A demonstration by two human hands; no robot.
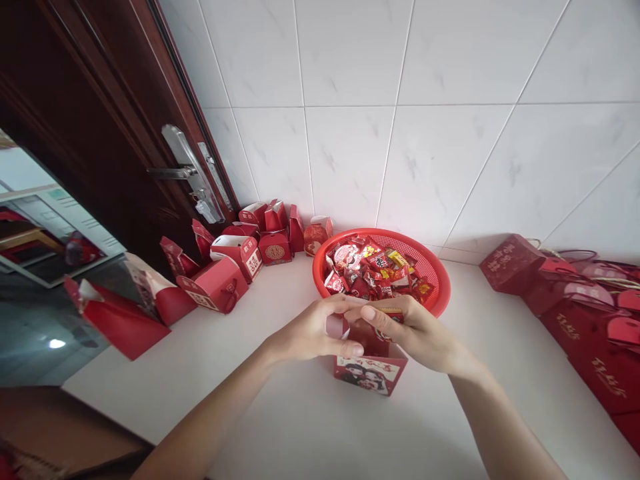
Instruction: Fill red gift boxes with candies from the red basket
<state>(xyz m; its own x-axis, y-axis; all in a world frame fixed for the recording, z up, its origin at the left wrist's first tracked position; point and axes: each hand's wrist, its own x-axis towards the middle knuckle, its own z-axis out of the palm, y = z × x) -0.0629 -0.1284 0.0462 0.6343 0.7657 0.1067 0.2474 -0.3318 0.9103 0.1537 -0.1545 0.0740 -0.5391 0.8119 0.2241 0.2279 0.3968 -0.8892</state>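
Observation:
Between my hands stands a small red gift box [370, 375], its top open and its front panel printed with cartoon figures. My left hand [320, 330] closes round the box's left side, the thumb over the opening near the front edge. On the far right side, my right hand [423, 330] grips the upper part of the box, thumb pointing left and fingers bent over the back. A patterned red and yellow patch shows under the right fingers; whether it is a flap or a candy I cannot tell. Just behind sits a red plastic basket [440, 283] of wrapped candies [380, 270].
Several red gift boxes [215, 283] line the white table's [280, 407] left and back edge. Red paper bags [575, 327] stand along the right. A tiled wall [350, 160] rises behind; a dark wooden door [115, 120] is at left. A cardboard box [65, 427] lies lower left.

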